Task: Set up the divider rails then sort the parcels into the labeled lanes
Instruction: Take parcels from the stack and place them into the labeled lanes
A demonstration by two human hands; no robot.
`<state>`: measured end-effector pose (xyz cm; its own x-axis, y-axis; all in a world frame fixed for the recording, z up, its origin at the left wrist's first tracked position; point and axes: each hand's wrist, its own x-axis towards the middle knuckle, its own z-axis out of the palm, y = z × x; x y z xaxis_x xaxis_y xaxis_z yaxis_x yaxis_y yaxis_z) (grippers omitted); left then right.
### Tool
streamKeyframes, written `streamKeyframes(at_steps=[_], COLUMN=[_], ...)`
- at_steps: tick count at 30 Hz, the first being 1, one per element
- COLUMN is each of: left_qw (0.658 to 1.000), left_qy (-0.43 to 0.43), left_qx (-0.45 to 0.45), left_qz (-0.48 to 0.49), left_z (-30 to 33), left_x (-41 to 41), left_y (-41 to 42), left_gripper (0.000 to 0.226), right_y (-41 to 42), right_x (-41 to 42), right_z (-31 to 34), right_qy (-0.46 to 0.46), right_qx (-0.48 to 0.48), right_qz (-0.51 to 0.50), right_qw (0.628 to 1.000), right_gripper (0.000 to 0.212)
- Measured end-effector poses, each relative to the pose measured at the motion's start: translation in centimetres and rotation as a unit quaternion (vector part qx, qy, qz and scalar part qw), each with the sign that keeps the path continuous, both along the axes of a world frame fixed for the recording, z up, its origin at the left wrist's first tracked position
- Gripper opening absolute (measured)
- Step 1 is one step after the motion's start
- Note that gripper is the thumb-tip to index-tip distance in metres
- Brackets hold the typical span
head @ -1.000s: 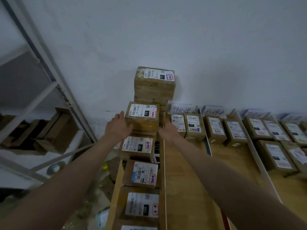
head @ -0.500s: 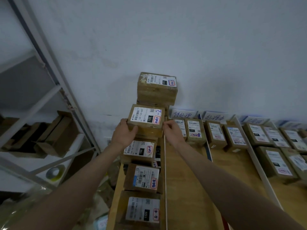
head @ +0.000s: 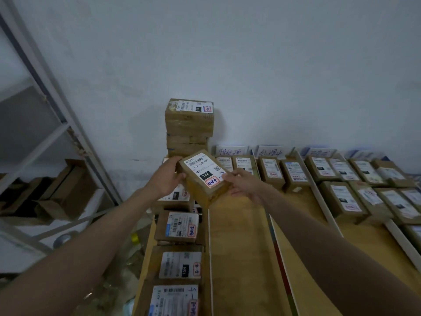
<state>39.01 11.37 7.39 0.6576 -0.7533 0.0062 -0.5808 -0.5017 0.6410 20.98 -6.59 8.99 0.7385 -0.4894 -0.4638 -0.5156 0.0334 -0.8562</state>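
Head view: both hands grip a brown cardboard parcel with a white shipping label marked 122 (head: 203,176), tilted above the light wooden table (head: 239,247); the left hand (head: 167,176) curls round its 9 o'clock end, the right hand (head: 242,184) pinches its 3 o'clock edge. At 12 o'clock a tall stack of taped brown parcels (head: 189,126) stands against the wall

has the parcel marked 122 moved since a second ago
Yes. The parcel marked 122 has been lifted off the pile in front of the tall stack, turned and carried right toward the lanes, held by the left hand and right hand.
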Motion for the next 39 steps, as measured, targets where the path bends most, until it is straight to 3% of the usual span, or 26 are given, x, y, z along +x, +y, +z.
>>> streamKeyframes(at_steps=[8, 16, 23, 32, 39], left_qw=[0.993, 0.963, 0.938, 0.94, 0.942], left_qy=[-0.063, -0.175, -0.198, -0.171, -0.176], left_qx=[0.069, 0.156, 0.227, 0.258, 0.269], left_qz=[-0.078, -0.133, -0.175, -0.145, -0.096], left_z=[-0.8, -3.7, -7.9, -11.4, -13.1], left_x=[-4.0, -11.1, -16.0, -20.5, -22.2], left_y=[-3.1, -7.2, -11.0, -15.4, -19.8], left_gripper=[0.057, 0.051, 0.051, 0.052, 0.049], right_y=[-0.9, -1.7, -5.4, -12.1, -17.8], right_x=[-6.5, -13.5, -18.9, -21.9, -21.7], right_z=[-0.2, -3.6, -8.2, -11.9, -15.0], right_qy=[0.086, 0.085, 0.106, 0.131, 0.149], right_qx=[-0.004, -0.006, -0.055, -0.093, -0.122], right_qz=[-0.009, -0.128, -0.217, -0.207, -0.146], right_qw=[0.996, 0.988, 0.969, 0.965, 0.97], right_gripper=[0.039, 0.03, 0.031, 0.028, 0.026])
